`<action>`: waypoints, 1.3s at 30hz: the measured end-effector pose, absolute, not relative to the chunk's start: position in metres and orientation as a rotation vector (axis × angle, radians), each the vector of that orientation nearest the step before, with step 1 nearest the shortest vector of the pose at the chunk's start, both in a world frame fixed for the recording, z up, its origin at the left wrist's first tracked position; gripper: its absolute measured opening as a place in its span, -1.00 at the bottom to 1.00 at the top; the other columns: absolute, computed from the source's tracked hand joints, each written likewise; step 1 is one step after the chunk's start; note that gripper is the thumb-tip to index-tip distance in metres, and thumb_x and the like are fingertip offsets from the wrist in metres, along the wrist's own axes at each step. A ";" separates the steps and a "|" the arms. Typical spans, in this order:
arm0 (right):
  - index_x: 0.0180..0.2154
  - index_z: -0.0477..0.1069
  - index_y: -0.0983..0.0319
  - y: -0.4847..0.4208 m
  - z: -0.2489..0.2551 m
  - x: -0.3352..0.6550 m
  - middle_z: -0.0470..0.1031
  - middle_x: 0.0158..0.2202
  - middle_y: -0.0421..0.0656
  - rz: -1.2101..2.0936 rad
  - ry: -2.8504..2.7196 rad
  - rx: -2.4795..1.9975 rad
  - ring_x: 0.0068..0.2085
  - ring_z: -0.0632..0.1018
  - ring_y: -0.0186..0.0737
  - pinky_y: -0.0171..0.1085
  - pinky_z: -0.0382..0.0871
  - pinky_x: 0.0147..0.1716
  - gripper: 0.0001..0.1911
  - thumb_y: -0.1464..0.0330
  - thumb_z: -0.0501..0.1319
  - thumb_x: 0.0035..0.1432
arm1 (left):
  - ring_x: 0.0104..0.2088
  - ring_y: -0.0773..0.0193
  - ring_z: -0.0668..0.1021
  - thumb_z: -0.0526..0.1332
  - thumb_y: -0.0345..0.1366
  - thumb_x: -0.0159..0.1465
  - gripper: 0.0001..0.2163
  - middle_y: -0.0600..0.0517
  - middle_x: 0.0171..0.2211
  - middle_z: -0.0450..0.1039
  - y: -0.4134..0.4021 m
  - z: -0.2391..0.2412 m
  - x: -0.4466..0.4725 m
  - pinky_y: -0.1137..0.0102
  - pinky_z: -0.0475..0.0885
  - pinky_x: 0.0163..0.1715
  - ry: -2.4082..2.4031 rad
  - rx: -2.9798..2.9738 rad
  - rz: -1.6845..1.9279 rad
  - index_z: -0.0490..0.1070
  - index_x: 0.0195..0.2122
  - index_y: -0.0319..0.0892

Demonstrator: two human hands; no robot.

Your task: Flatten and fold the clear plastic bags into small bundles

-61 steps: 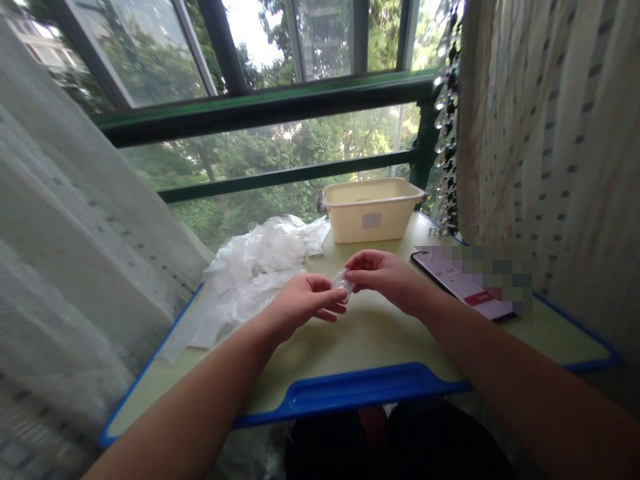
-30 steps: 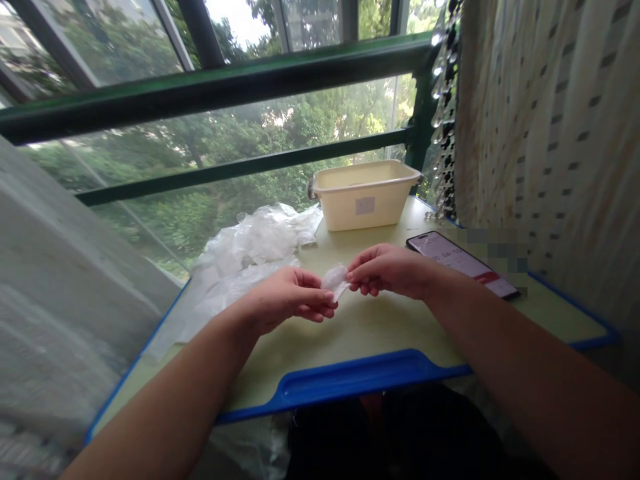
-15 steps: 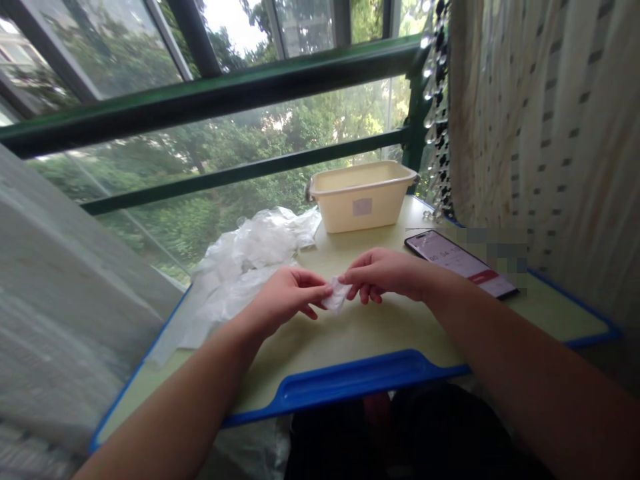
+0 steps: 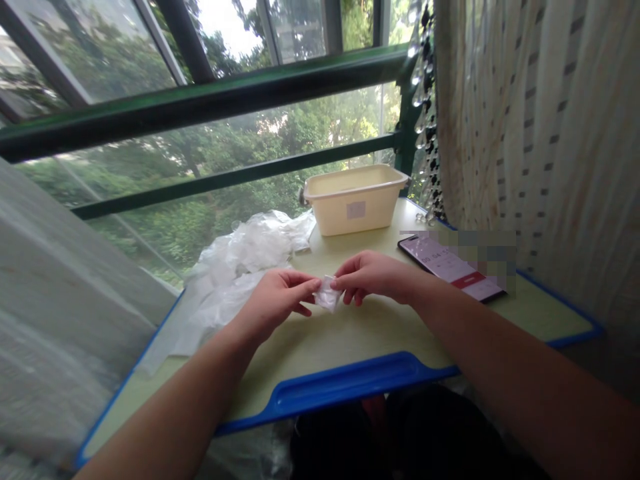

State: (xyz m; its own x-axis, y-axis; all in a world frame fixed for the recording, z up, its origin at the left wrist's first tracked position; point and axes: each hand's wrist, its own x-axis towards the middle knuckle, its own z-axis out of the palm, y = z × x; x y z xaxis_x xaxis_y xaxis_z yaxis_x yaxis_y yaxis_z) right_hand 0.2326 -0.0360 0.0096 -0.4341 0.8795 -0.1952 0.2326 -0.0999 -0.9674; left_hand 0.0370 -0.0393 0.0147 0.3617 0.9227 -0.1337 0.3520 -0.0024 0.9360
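My left hand [image 4: 277,303] and my right hand [image 4: 373,275] meet over the middle of a pale green table [image 4: 350,333]. Both pinch a small folded piece of clear plastic film [image 4: 327,295] between thumb and fingertips, just above the tabletop. A heap of crumpled clear plastic film [image 4: 240,267] lies to the left of my left hand. A cream plastic tub [image 4: 353,199] stands at the far edge, beyond my right hand.
A phone [image 4: 450,267] with a lit screen lies to the right of my right hand. The table has a blue rim [image 4: 345,387] with a groove at the near edge. A window with green rails is ahead, curtains hang left and right, and a bead string [image 4: 425,127] dangles by the tub.
The small plastic piece has been worked between my fingertips and now looks smaller and more folded. My view has swung slightly to the right. Both hands stay over the same spot.
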 end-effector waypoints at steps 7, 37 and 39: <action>-0.35 0.50 0.38 -0.036 0.007 0.234 0.52 -0.49 -0.08 1.617 -1.610 -1.145 -0.49 0.51 -0.36 -0.42 0.43 -0.49 -0.75 0.30 0.30 -0.05 | -0.46 0.30 0.51 0.32 -0.16 -0.02 -0.73 -0.04 -0.44 0.51 -0.042 0.014 0.040 0.45 0.44 -0.52 1.207 1.545 0.714 0.50 -0.37 -0.27; -0.41 0.42 0.36 -0.034 0.010 0.226 0.47 -0.50 -0.16 1.431 -1.448 -0.991 -0.46 0.48 -0.38 -0.36 0.43 -0.43 -0.77 0.31 0.32 -0.09 | -0.35 0.20 0.56 0.32 -0.10 -0.02 -0.64 -0.09 -0.37 0.52 -0.044 0.018 0.041 0.40 0.48 -0.43 1.065 1.455 0.680 0.48 -0.30 -0.28; -0.41 0.42 0.36 -0.033 0.009 0.226 0.48 -0.49 -0.15 1.402 -1.451 -0.998 -0.46 0.49 -0.38 -0.36 0.43 -0.44 -0.79 0.33 0.32 -0.08 | -0.37 0.21 0.56 0.33 -0.14 -0.01 -0.68 -0.07 -0.40 0.52 -0.045 0.018 0.041 0.41 0.48 -0.44 1.086 1.490 0.694 0.49 -0.31 -0.28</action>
State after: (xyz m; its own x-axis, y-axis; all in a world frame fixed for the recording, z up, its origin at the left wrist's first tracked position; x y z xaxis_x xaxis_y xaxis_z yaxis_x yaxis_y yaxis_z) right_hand 0.2259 -0.0330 0.0086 -0.3089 0.9497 0.0517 -0.0185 0.0484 -0.9987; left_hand 0.0407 -0.0453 0.0184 0.4056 0.9037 -0.1374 0.2543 0.0329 0.9666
